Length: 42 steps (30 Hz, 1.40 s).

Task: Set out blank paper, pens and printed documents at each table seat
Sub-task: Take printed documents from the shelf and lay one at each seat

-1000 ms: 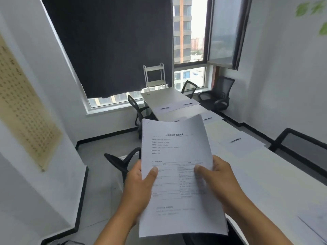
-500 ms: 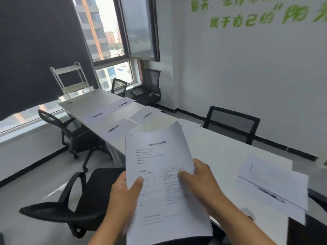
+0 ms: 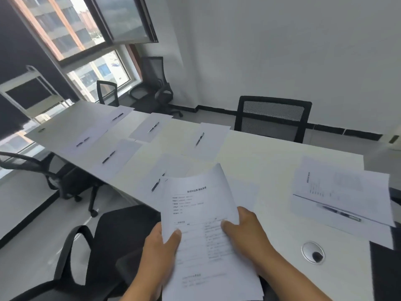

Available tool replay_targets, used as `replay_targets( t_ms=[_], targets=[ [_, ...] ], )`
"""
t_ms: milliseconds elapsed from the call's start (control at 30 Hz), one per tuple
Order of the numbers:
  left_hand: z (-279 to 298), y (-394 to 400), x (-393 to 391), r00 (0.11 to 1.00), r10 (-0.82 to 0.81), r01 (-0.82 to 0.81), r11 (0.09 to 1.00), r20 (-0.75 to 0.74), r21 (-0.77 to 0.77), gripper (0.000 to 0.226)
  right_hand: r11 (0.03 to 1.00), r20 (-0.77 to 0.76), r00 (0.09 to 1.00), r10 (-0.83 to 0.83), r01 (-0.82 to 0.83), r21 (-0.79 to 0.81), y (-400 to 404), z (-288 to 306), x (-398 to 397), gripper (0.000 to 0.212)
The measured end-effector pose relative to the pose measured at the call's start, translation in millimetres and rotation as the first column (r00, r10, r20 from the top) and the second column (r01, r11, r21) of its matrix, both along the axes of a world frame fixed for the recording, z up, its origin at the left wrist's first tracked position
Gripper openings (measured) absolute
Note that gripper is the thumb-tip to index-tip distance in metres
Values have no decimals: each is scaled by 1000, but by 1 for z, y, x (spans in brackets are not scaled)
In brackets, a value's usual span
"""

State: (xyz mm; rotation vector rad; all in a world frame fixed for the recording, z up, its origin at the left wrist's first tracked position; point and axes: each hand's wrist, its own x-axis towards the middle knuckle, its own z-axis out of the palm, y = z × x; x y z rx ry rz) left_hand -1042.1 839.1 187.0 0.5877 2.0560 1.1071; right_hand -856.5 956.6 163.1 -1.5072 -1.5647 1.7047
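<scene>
Documents (image 3: 208, 227) — printed stack, pinched between left hand (image 3: 158, 255) and right hand (image 3: 245, 233) at 6 o'clock — now swinging from the window-side view over the table (image 3: 271, 170), nearing the pen-and-paper seat (image 3: 156, 184) at 11 o'clock, still lacking its printout.

Both hands hold a stack of printed documents (image 3: 208, 227) above the near edge of the long white table (image 3: 260, 161): the left hand (image 3: 158, 253) with its thumb on the top page, the right hand (image 3: 245, 233) gripping the stack's right side. Blank sheets, each with a pen on it, lie along both long edges, one sheet (image 3: 206, 141) with its pen (image 3: 199, 139) before the black chair (image 3: 273, 118). Near the right end lies a printed page (image 3: 338, 181), apparently overlapping a sheet with a pen (image 3: 341, 212). A round cable grommet (image 3: 313, 251) sits near the near edge.
</scene>
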Motion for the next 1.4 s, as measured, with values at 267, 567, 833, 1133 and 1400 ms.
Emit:
replay_targets(
  t_ms=[267, 567, 833, 1133, 1400],
  targets=[
    [-19, 73, -3, 989, -134, 139, 987, 62, -77, 16, 981, 40, 982, -183, 185, -51, 38, -36, 11, 7],
    [-60, 114, -20, 953, -266, 281, 955, 147, -93, 16, 955, 135, 948, -287, 294, -31, 54, -65, 3, 6],
    [-105, 126, -63, 913, -305, 339, 936, 270, -91, 18, 923, 200, 913, -356, 377, -76, 45, -96, -23, 16],
    [-146, 148, -87, 868, -254, 334, 934, 426, -123, 30, 826, 164, 810, -563, 560, 69, 42, -122, -40, 13],
    [-170, 162, -90, 852, -266, 347, 932, 451, -104, 31, 771, 183, 751, -635, 630, 88, 49, -148, -34, 12]
  ],
)
